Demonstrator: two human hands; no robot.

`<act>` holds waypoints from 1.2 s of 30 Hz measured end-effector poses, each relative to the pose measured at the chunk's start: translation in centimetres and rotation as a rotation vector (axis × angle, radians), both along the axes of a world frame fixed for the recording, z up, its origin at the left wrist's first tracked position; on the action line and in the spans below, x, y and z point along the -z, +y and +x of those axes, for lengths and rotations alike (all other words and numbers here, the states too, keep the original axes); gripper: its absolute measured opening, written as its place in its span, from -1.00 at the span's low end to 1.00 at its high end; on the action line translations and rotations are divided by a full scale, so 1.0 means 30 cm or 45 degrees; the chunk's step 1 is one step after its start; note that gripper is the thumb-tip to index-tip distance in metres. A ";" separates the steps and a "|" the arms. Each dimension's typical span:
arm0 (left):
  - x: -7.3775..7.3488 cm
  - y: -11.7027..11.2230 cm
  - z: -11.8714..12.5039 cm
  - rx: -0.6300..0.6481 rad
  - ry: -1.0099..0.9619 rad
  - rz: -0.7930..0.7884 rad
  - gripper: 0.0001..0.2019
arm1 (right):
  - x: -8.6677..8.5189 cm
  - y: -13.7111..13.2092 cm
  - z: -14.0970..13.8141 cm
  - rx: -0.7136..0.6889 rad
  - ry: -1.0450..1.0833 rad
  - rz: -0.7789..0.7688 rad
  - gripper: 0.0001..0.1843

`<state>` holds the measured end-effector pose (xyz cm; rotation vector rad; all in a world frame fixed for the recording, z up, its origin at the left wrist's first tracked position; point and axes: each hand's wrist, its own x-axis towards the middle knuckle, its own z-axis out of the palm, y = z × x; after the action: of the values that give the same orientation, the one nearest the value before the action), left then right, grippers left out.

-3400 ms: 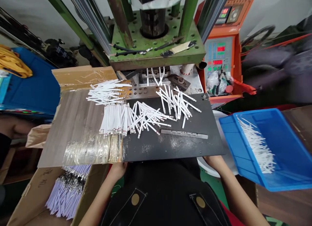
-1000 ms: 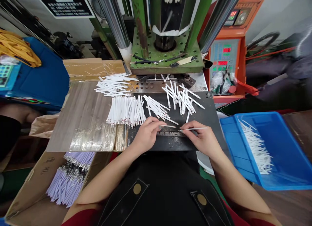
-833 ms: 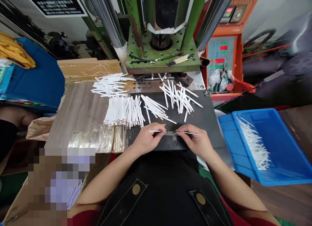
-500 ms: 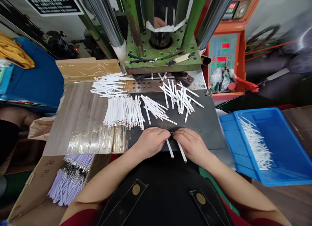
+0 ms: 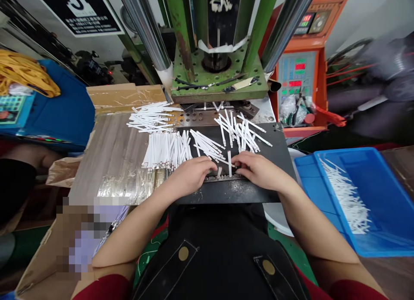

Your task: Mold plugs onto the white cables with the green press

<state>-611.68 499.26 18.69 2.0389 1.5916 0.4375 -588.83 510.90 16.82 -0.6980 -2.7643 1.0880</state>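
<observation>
My left hand [image 5: 190,175] is over the dark work plate, thumb and fingers closed near a short, blurred white piece [image 5: 220,171]. What lies between its fingertips is hidden. Across from it, my right hand [image 5: 257,168] has thumb and fingers bent together around the small end of a white strip [image 5: 234,165]. Another white strip [image 5: 229,162] points away from me between the hands, its near end at a narrow slotted metal bar [image 5: 223,178]. Just beyond the hands lie loose white strips [image 5: 207,145], with metal-looking ends.
More white strips lie in a row [image 5: 164,149] and in heaps [image 5: 152,116] on the board. A green press [image 5: 223,90] stands behind. A blue bin [image 5: 388,205] with strips is at right, beside an orange control box [image 5: 299,71]. A cardboard box [image 5: 39,257] is at lower left.
Both hands have moved forward from the plate's near edge and spread apart. The two strips that hung toward me no longer do; the slotted bar and a strip pointing away now show between the hands.
</observation>
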 end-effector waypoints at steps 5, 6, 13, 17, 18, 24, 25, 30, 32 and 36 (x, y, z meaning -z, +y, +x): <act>0.045 0.140 0.065 -0.094 0.290 0.046 -0.88 | 0.026 -0.026 -0.084 0.152 -0.264 0.240 -0.88; 0.052 0.166 0.076 -0.073 0.338 0.023 -0.91 | 0.026 -0.036 -0.093 0.120 -0.309 0.298 -0.89; 0.028 0.146 0.043 0.032 0.317 -0.006 -0.85 | -0.025 -0.060 0.112 0.104 -0.266 0.643 -0.72; 0.022 0.040 0.011 -0.007 0.034 0.240 -0.73 | -0.016 -0.062 0.197 0.356 0.145 0.358 -0.83; 0.021 0.017 0.010 -0.014 -0.032 0.266 -0.73 | -0.005 -0.068 0.187 0.373 0.256 0.244 -0.85; -0.016 -0.088 0.006 -0.145 -0.208 0.248 -0.80 | 0.058 -0.095 0.081 0.239 0.353 0.031 -0.86; -0.019 -0.102 0.000 -0.185 -0.248 0.243 -0.81 | 0.061 -0.098 0.077 0.218 0.354 0.051 -0.85; 0.025 -0.155 -0.021 -0.509 -0.551 0.233 -0.80 | 0.066 -0.133 0.091 0.123 0.392 0.240 -0.78; 0.054 -0.164 -0.016 -0.674 -0.730 0.244 -0.65 | 0.071 -0.153 0.093 0.097 0.406 0.299 -0.77; 0.085 -0.168 0.005 -0.599 -0.845 0.126 -0.85 | 0.093 -0.172 0.081 0.062 0.395 0.366 -0.79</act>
<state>-611.52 494.23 16.15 1.3337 1.6033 1.2352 -586.39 505.74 14.04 -0.5079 -2.5466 0.6979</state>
